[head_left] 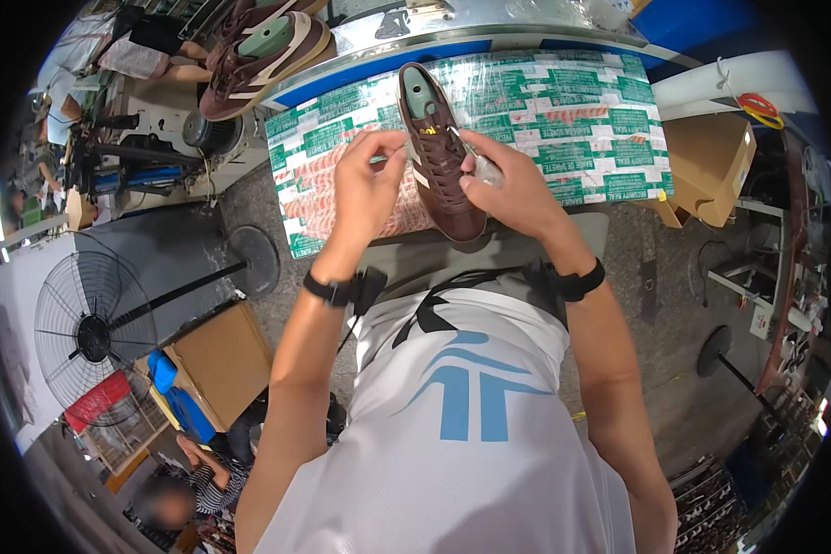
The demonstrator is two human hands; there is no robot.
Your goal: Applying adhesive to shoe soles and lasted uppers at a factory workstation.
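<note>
A brown lace-up sneaker [439, 175] with pale side stripes stands on the work surface, toe toward me. Inside its opening sits a green insert [421, 92]. On its left side, my left hand [371, 175] has curled fingers, thumb and forefinger close together at the shoe's edge; anything between them is too small to tell. My right hand [517, 189] is closed around a whitish, translucent small tool [487, 172], whose thin front end points to the laces by the tongue. My fingers partly cover this tool, and its exact kind cannot be made out.
Green-and-white printed tape covers the work surface [582, 129]. More brown sneakers [266, 51] stand at the upper left, near a metal ledge [379, 32]. An open cardboard box [706, 175] is on the right. A standing fan [92, 337] and another box [220, 365] are at left; other people are beyond.
</note>
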